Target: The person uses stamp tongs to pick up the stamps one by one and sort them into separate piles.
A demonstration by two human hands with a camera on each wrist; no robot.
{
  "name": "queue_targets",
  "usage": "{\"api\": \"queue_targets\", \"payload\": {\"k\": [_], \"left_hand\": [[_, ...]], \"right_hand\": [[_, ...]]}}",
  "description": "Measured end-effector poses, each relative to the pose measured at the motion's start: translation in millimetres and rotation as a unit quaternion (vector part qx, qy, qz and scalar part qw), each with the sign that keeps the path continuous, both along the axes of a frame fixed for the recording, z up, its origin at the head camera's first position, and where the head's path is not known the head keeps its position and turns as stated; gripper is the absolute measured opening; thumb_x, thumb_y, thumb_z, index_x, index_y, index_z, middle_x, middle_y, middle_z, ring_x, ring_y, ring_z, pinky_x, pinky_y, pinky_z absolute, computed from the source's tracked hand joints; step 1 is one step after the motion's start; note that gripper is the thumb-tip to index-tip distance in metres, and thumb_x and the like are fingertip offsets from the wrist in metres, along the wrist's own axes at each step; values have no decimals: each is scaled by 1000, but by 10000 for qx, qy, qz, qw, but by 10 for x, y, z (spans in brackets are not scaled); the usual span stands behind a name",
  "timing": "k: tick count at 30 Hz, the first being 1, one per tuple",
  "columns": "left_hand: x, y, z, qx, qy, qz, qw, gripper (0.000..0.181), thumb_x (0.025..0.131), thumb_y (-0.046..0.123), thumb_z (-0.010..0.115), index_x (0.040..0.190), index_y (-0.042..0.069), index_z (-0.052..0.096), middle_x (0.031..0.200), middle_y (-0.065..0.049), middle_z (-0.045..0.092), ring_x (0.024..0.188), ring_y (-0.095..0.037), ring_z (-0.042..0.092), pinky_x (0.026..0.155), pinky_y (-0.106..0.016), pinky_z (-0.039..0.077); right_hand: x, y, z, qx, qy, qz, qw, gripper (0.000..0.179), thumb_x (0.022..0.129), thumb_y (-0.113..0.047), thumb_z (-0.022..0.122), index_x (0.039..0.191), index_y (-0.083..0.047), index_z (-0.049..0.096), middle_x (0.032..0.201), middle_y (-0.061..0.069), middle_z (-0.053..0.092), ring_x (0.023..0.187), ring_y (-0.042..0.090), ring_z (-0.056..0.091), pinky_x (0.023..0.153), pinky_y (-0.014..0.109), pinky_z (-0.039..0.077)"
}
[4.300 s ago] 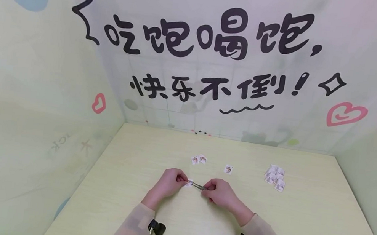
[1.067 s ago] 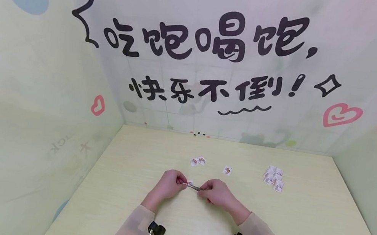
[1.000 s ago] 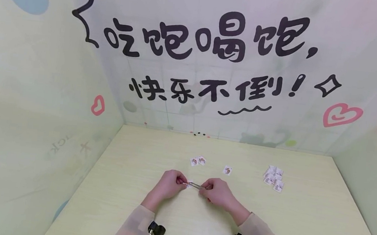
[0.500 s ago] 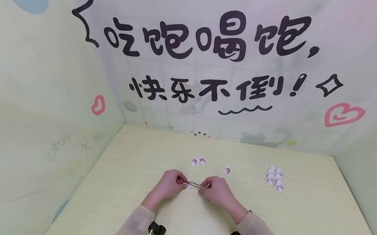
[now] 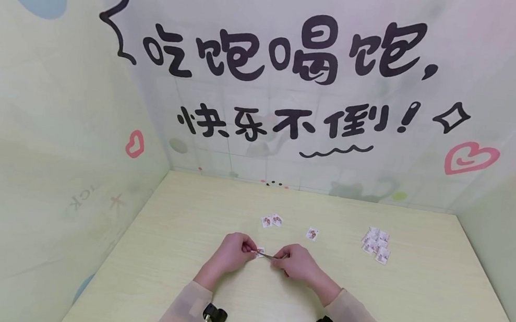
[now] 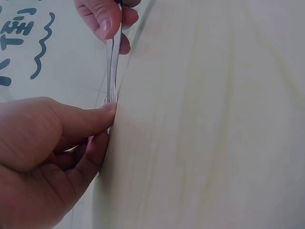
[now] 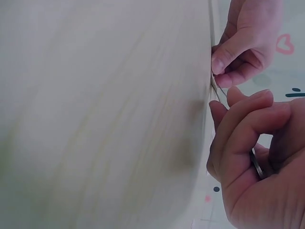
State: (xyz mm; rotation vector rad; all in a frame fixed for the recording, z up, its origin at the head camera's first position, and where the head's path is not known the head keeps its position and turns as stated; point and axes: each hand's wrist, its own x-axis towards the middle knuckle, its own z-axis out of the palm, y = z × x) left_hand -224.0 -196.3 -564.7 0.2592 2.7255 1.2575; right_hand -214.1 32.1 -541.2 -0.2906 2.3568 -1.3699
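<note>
In the head view my left hand (image 5: 232,251) pinches the left edge of a small white square (image 5: 261,250) with a printed picture, low over the table. My right hand (image 5: 298,263) holds metal tweezers (image 5: 268,256), their tips pointing left at the square. The left wrist view shows the tweezers (image 6: 112,64) from the side, both prongs running down to the left thumb and fingertip. In the right wrist view the tweezers' back end (image 7: 256,164) lies inside the curled right hand (image 7: 257,143). My fingers partly hide the square.
Two overlapping printed squares (image 5: 272,220) lie beyond my left hand on the pale wooden table (image 5: 216,198). A single square (image 5: 312,234) lies beyond my right hand, and several more pile up (image 5: 375,243) farther right. Printed curtain walls (image 5: 258,161) enclose the back and sides.
The left hand keeps its place with the square. The tweezers have turned in the right hand: their two prongs showed apart half a second ago and now look like one line.
</note>
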Motion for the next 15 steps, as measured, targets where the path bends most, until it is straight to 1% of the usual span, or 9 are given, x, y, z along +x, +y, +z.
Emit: {"api": "queue_targets", "payload": {"k": [6, 15], "left_hand": [[-2, 1, -12, -33, 19, 3, 10000, 10, 90, 1, 83, 93, 8, 77, 80, 4, 64, 75, -12, 59, 69, -27, 52], [-6, -2, -15, -70, 11, 1, 10000, 10, 90, 2, 83, 93, 8, 76, 81, 4, 64, 75, -12, 59, 69, -27, 52]], "right_hand": [[-12, 4, -32, 42, -5, 42, 10000, 7, 97, -11, 76, 99, -5, 76, 60, 1, 57, 50, 10, 50, 54, 25, 41], [-6, 1, -26, -20, 49, 47, 10000, 5, 98, -10, 75, 96, -5, 76, 59, 0, 55, 49, 10, 50, 55, 27, 41]]}}
